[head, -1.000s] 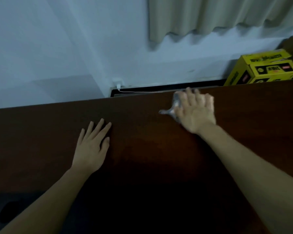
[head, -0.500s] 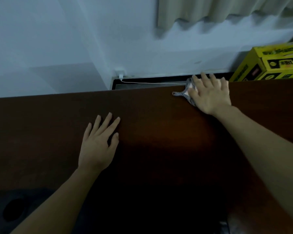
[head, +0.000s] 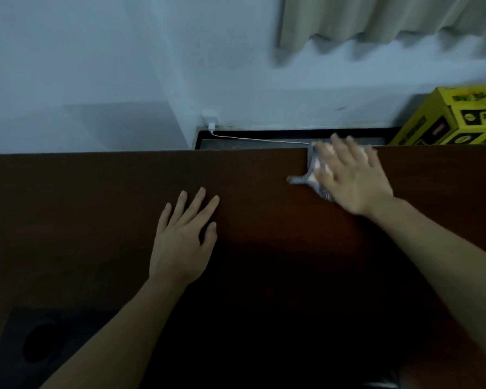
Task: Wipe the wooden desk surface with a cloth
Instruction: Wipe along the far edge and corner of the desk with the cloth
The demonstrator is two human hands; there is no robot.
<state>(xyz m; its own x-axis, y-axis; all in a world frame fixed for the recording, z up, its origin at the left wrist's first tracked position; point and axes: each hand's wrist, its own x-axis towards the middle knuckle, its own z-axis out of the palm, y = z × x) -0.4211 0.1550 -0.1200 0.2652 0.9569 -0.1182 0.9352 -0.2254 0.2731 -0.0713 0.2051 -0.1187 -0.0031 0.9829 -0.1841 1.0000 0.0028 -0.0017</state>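
Right hand (head: 351, 178) flat on a grey patterned cloth (head: 312, 175), fingers straight and spread, pressing it down at the far edge of the dark wooden counter (head: 96, 206), right of centre. Bit blurry there. Left hand (head: 183, 237) resting palm-down nearer the middle, fingers spread, holding nothing. Yellow box (head: 458, 116) far right behind the counter, white charger cable (head: 250, 138) along the wall, curtain (head: 376, 18) above

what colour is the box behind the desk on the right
Yellow with black markings, the box; seen in the head view.
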